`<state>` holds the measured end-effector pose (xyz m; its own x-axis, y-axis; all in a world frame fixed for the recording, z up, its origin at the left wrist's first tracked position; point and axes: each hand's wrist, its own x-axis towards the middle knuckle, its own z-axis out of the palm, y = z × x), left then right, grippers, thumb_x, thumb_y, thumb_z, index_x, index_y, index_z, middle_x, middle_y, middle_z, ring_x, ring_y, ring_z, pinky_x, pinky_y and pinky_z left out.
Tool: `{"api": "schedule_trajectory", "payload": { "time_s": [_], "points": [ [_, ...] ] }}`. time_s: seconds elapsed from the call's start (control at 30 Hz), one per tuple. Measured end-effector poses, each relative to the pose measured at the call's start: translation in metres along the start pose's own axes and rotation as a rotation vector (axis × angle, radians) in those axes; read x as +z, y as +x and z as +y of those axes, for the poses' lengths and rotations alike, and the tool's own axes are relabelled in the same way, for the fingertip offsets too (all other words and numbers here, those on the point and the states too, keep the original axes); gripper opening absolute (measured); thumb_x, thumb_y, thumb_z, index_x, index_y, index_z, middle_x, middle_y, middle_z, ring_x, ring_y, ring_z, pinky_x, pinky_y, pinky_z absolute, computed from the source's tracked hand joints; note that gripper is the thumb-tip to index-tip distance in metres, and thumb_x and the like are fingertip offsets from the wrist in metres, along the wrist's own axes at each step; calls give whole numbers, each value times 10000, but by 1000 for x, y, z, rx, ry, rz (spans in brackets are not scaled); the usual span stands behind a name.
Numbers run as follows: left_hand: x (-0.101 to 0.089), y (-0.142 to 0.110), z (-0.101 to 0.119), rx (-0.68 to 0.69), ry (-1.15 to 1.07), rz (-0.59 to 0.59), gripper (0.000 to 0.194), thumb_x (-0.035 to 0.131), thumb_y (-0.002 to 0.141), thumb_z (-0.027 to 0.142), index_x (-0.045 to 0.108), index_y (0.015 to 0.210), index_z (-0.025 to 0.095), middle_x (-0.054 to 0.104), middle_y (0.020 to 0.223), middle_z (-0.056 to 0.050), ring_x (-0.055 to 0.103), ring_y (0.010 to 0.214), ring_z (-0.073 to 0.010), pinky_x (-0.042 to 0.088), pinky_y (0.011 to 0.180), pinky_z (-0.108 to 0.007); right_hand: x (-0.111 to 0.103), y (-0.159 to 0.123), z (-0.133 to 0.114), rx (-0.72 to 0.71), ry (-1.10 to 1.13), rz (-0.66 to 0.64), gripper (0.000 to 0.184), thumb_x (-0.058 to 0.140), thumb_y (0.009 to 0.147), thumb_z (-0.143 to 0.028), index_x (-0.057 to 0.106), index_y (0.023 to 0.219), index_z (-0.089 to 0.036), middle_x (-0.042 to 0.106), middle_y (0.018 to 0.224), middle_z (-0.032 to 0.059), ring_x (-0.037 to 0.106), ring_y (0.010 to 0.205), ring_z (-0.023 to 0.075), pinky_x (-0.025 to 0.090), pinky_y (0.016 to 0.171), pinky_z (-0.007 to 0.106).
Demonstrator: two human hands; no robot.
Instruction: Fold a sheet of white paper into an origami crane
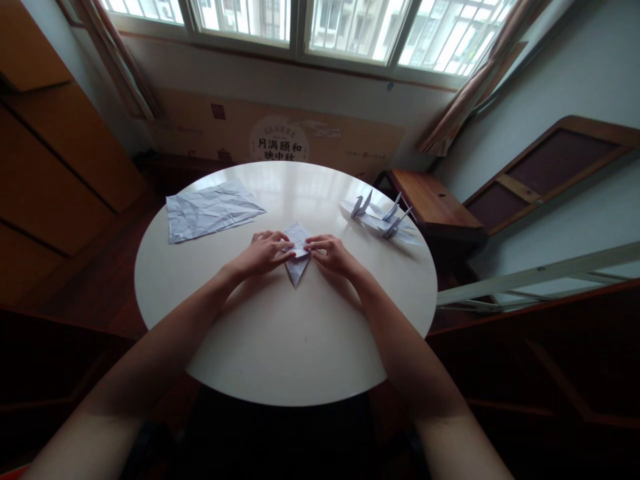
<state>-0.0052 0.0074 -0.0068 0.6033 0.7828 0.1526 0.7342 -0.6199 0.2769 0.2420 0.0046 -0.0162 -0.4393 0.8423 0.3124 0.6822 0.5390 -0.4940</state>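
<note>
A small piece of white folded paper (297, 267), shaped like a kite with one point toward me, lies near the middle of the round table. My left hand (267, 251) grips its left side, thumb and fingers together at the paper's edge. From the other side, my right hand (331, 253) pinches the right edge at about the same height. Between the fingertips a crease or flap runs across the paper. Parts of both side edges are hidden under the fingers.
Creased white paper sheets (215, 208) lie at the table's left back. Several folded paper cranes (387, 217) stand at the right back. The white round table (280, 353) has a wooden desk (430, 200) behind it on the right.
</note>
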Motion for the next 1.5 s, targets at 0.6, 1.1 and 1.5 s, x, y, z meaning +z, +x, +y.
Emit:
{"api": "schedule_trajectory", "payload": {
  "time_s": [0.6,1.1,1.5],
  "points": [
    [2,-2,-6,76,6,36,360,582,1002,452,684,1313,301,619,1312,-83,551,1236,-295,329,1128,-482,6,-1,1,9,-85,-17,267,682,910,-273,784,1155,-258,725,1245,97,623,1177,291,465,1064,484],
    [-4,2,-2,67,-256,418,294,547,987,339,744,847,169,722,847,-64,655,673,-178,466,622,-263,-1,-2,3,-81,0,146,632,732,853,-563,612,1408,-287,584,1430,131,484,1359,355,402,1142,576],
    [3,18,4,-343,-1346,532,178,707,611,260,655,733,141,696,677,-38,668,590,-187,563,546,-289,0,2,2,-13,195,329,794,461,971,-656,248,1625,-261,575,1437,172,575,1256,348,444,1085,596]
  ]
}}
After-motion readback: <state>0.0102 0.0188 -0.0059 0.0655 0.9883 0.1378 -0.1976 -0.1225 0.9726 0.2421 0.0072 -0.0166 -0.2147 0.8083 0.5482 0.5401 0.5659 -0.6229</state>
